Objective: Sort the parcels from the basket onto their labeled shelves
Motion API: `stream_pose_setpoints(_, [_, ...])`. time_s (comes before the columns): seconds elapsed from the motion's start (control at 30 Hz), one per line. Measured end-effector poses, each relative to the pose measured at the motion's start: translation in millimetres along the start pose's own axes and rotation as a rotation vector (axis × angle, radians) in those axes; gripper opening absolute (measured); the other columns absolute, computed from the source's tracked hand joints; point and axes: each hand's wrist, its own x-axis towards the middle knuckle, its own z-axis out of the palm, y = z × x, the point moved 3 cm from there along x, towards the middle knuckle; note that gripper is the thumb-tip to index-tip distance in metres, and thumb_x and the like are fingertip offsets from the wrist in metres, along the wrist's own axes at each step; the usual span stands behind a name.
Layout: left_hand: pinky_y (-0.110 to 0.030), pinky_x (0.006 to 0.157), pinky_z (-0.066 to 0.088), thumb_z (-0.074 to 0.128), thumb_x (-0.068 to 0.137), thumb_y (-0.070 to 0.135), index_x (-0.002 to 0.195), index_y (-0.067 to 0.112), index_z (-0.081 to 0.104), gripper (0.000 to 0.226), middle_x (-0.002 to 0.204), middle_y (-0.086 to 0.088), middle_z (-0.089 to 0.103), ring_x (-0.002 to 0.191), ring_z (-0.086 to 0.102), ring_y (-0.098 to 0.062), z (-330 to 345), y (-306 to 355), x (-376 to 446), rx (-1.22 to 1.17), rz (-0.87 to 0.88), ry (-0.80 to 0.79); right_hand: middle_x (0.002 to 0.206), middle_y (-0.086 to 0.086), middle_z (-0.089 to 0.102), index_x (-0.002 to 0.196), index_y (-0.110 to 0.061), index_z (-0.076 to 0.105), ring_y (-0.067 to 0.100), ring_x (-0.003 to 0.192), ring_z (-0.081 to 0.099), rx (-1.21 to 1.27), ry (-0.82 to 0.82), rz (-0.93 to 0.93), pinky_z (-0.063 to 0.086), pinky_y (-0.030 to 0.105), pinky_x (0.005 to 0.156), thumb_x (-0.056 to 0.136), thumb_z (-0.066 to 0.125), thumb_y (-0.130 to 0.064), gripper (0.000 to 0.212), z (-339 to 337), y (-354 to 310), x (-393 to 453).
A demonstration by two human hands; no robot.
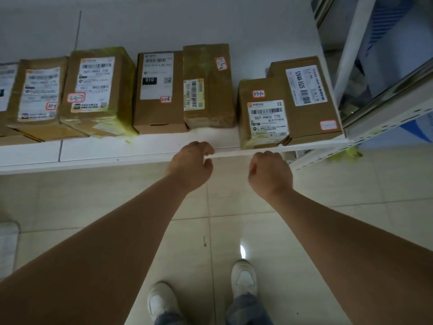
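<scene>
Fingers of left hand (191, 166) and right hand (270, 173) are curled, nothing held. Brown cardboard parcels (263, 113) are ranged along white metal shelf (117, 150); basket not seen. Risk judged: parcel marked 3-3-10 overhangs shelf edge, could be knocked off.

A white shelf (145, 148) is seen lined with cardboard parcels along its back. A box marked 3-3-8 (158, 92) is taken as centre: to its right, touching it, a taped parcel (208, 86) is stood; further right, across a gap, a small box (263, 112) is set against a larger flat one (307, 97). To its left, two yellow-taped parcels (97, 90) (38, 95) are ranged.
</scene>
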Motion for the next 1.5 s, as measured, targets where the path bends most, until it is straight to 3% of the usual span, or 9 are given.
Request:
stream_pose_setpoints(0.1, [-0.035, 0.096, 0.049, 0.049, 0.091, 0.014, 0.11, 0.024, 0.066, 0.028, 0.115, 0.002, 0.066, 0.108, 0.06, -0.018, 20.4, 50.8, 8.2, -0.114, 0.142, -0.14, 0.111, 0.014, 0.057, 0.107, -0.008, 0.064, 0.031, 0.108, 0.048, 0.014, 0.114, 0.188, 0.047, 0.039, 0.082, 0.088, 0.052, -0.012, 0.023, -19.3, 55.9, -0.9])
stream_pose_setpoints(0.23, [-0.038, 0.106, 0.041, 0.052, 0.093, 0.014, 0.124, 0.016, 0.06, 0.032, 0.133, -0.003, 0.057, 0.124, 0.051, -0.022, 43.3, 99.5, 24.1, -0.146, 0.241, -0.252, 0.125, 0.023, 0.046, 0.121, 0.001, 0.046, 0.041, 0.113, 0.047, 0.23, 0.328, 0.374, 0.045, 0.046, 0.087, 0.084, 0.054, -0.003, 0.038, -40.7, 90.4, 11.2])
stream_pose_setpoints(0.3, [-0.038, 0.106, 0.04, 0.054, 0.093, 0.014, 0.129, 0.014, 0.056, 0.036, 0.135, -0.005, 0.053, 0.125, 0.048, -0.024, 47.5, 110.1, 31.5, -0.177, 0.228, -0.236, 0.128, 0.024, 0.042, 0.127, -0.003, 0.037, 0.043, 0.112, 0.048, 0.319, 0.351, 0.424, 0.045, 0.047, 0.087, 0.084, 0.054, -0.003, 0.046, -44.6, 99.1, 19.4])
stream_pose_setpoints(0.4, [-0.04, 0.104, 0.042, 0.054, 0.094, 0.017, 0.137, 0.016, 0.047, 0.044, 0.138, -0.005, 0.049, 0.125, 0.047, -0.025, 47.1, 111.5, 41.5, -0.187, 0.171, -0.179, 0.132, 0.024, 0.032, 0.143, -0.019, 0.025, 0.042, 0.114, 0.042, 0.191, 0.225, 0.405, 0.044, 0.048, 0.089, 0.087, 0.057, -0.012, 0.064, -41.8, 104.1, 30.2])
stream_pose_setpoints(0.5, [-0.041, 0.104, 0.042, 0.053, 0.093, 0.017, 0.138, 0.017, 0.046, 0.045, 0.138, -0.005, 0.049, 0.124, 0.048, -0.024, 41.2, 106.1, 52.7, -0.21, 0.127, -0.133, 0.134, 0.024, 0.029, 0.15, -0.028, 0.021, 0.041, 0.117, 0.039, 0.162, 0.217, 0.376, 0.044, 0.049, 0.091, 0.091, 0.058, -0.017, 0.071, -43.0, 102.5, 39.9])
stream_pose_setpoints(0.83, [-0.041, 0.105, 0.041, 0.053, 0.094, 0.021, 0.139, 0.016, 0.043, 0.047, 0.141, -0.007, 0.045, 0.128, 0.044, -0.026, 25.4, 105.3, 78.1, -0.161, 0.091, -0.084, 0.134, 0.023, 0.032, 0.148, -0.024, 0.03, 0.039, 0.12, 0.04, 0.196, 0.239, 0.318, 0.044, 0.046, 0.097, 0.092, 0.061, -0.018, 0.064, -54.2, 84.7, 78.3])
stream_pose_setpoints(1.1, [-0.04, 0.107, 0.039, 0.052, 0.094, 0.02, 0.139, 0.017, 0.044, 0.046, 0.144, -0.007, 0.043, 0.13, 0.043, -0.026, 16.4, 92.0, 79.0, -0.151, 0.066, -0.054, 0.133, 0.021, 0.036, 0.148, -0.021, 0.032, 0.039, 0.118, 0.042, 0.145, 0.198, 0.266, 0.045, 0.043, 0.093, 0.092, 0.061, -0.02, 0.063, -56.7, 70.8, 85.9])
stream_pose_setpoints(1.5, [-0.036, 0.109, 0.034, 0.054, 0.093, 0.023, 0.142, 0.016, 0.04, 0.051, 0.147, -0.007, 0.04, 0.135, 0.038, -0.025, 4.6, 61.2, 60.9, -0.135, 0.01, -0.044, 0.14, 0.023, 0.031, 0.15, -0.018, 0.019, 0.039, 0.125, 0.038, 0.117, 0.172, 0.235, 0.043, 0.045, 0.097, 0.092, 0.06, -0.027, 0.071, -46.0, 39.2, 79.6])
